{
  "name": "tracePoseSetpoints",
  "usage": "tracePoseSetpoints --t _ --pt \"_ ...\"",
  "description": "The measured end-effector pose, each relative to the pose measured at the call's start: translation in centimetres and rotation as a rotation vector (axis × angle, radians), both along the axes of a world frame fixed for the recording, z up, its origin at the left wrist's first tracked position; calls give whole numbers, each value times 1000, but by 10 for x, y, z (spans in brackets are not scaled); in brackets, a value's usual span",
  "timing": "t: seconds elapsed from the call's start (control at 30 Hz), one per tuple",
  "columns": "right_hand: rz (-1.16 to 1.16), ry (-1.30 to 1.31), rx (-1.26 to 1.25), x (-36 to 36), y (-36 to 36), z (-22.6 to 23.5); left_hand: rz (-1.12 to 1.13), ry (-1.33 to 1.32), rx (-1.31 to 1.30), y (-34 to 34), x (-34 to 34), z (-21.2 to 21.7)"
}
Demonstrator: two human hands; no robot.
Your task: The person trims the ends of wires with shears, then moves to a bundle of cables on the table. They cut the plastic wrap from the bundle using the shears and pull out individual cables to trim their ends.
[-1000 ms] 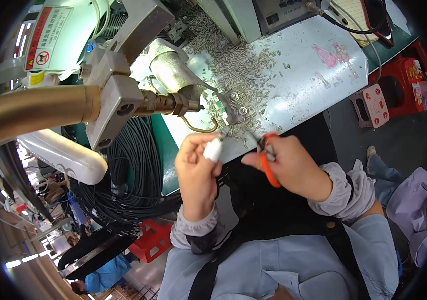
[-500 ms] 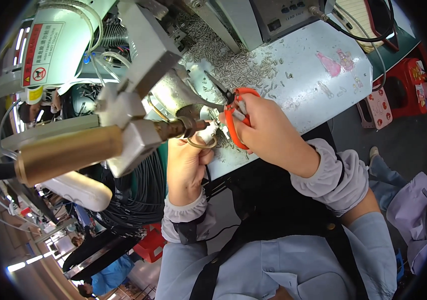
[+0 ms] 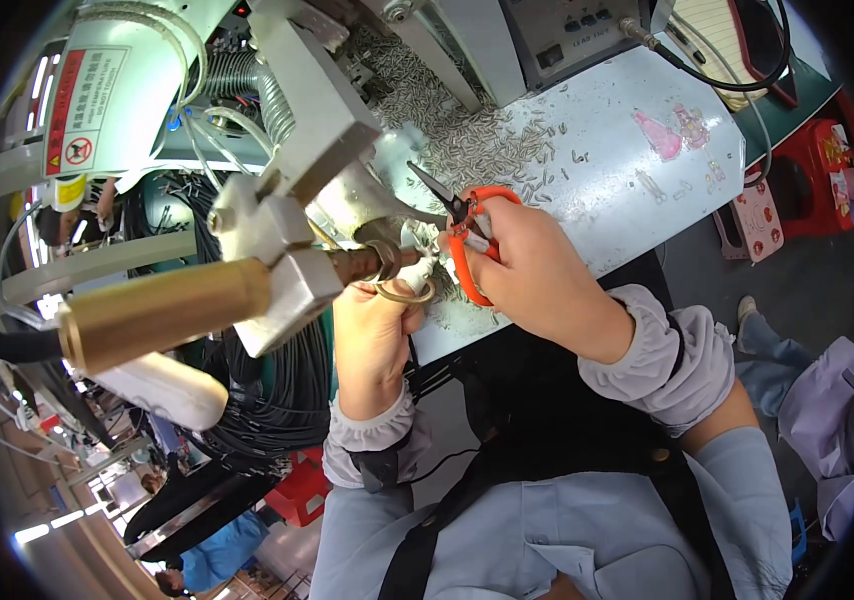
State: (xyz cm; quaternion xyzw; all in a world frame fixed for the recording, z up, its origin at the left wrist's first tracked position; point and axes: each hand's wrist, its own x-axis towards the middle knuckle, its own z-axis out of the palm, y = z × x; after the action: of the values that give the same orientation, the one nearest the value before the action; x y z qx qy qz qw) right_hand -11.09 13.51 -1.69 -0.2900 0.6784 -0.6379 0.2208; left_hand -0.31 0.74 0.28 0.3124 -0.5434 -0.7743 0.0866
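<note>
My right hand [image 3: 532,275] grips orange-handled snips [image 3: 467,235], their dark tips pointing up-left over the white worktable [image 3: 627,190]. My left hand [image 3: 372,335] reaches up under the machine's brass-coloured nose [image 3: 372,265], fingers closed around a small white piece [image 3: 417,272] beside a brass ring [image 3: 405,293]. What the piece is stays partly hidden by the fingers. Both hands nearly touch at the machine's tip. A large brass cylinder [image 3: 162,310] sticks out to the left.
Several small metal parts [image 3: 467,150] lie scattered on the table's far side. A grey control box [image 3: 547,40] stands behind them. Black cable coils [image 3: 267,420] hang at the left below the table. A red stool [image 3: 827,160] stands at the right.
Both hands rose from my lap area to the machine's tip. The snips moved up and left onto the table's edge, and the left hand now sits under the brass nose.
</note>
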Motion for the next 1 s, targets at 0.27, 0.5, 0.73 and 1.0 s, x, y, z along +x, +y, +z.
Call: tracePoseSetpoints --t 0.27,0.5,0.73,1.0 --pt "-63 -243 -193 14 13 1 51 56 -494 1 20 -3" --pt "104 -233 -90 36 50 7 455 -619 -1709 -20 81 -32" --pt "178 -305 -33 65 51 -7 164 -594 -1685 12 100 -27" --pt "252 -234 52 82 38 -10 -188 -513 -1748 -6 137 -13"
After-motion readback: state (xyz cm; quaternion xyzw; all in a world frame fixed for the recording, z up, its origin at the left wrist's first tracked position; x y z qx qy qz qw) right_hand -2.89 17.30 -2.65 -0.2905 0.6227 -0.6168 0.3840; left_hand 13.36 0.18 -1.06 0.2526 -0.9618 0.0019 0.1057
